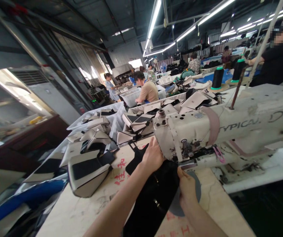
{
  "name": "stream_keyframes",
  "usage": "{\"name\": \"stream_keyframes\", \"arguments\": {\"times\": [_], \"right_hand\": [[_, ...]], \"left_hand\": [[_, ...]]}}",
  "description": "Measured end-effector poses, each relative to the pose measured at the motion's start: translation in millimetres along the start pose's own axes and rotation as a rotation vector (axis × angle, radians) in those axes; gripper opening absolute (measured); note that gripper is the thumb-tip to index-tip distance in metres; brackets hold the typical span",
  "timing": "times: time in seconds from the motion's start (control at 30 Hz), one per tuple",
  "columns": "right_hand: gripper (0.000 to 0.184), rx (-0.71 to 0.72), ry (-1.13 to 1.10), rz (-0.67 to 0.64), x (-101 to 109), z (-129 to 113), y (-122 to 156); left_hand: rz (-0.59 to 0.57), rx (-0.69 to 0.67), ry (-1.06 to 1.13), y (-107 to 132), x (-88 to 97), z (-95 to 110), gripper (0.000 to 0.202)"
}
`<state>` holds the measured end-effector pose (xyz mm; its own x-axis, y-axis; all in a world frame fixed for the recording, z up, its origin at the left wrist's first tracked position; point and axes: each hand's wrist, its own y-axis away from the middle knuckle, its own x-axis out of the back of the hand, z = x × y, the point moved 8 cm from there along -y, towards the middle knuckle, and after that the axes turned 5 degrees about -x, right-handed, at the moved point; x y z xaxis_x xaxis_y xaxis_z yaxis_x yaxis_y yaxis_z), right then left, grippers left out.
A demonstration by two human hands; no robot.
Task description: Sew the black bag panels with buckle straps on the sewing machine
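Note:
A black fabric piece (153, 197) with small metal fittings lies under the head of the sewing machine (188, 128) and runs down towards me. My left hand (153, 154) is closed on its far part, just left of the machine head, which hides some of the fingers. Nearer to me, my right hand (188, 187) pinches the fabric's right edge with the thumb on top. The needle area is mostly hidden. Black straps (137, 154) show to the left of my left hand.
A beige-and-black sewn pouch (89, 174) stands on the wooden table (82, 210). Plastic bins (118, 118) behind it hold several more. Black thread cones (217, 79) stand beyond the machine. Co-workers are at the back, with one person (279, 56) at the right.

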<state>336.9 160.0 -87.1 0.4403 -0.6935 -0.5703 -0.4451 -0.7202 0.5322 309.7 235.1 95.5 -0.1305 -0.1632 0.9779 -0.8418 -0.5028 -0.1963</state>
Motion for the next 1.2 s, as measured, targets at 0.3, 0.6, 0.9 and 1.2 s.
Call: {"name": "stream_keyframes", "arguments": {"times": [0.3,0.6,0.9,1.2], "right_hand": [[0.043,0.077,0.086,-0.026,3.7,-5.3,-1.1],[0.042,0.061,0.094,-0.024,6.9,-1.1,-7.3],[0.047,0.026,0.024,-0.026,7.6,0.0,-7.3],[0.049,-0.05,0.057,-0.021,19.1,-1.8,-16.6]], "left_hand": [[0.077,0.525,0.269,102.3,-87.4,33.8,0.039],[0.151,0.895,0.279,67.4,-109.9,11.9,0.036],[0.223,0.906,0.28,69.7,-108.8,4.0,0.045],[0.224,1.003,0.379,70.8,-110.1,9.6,0.044]]}}
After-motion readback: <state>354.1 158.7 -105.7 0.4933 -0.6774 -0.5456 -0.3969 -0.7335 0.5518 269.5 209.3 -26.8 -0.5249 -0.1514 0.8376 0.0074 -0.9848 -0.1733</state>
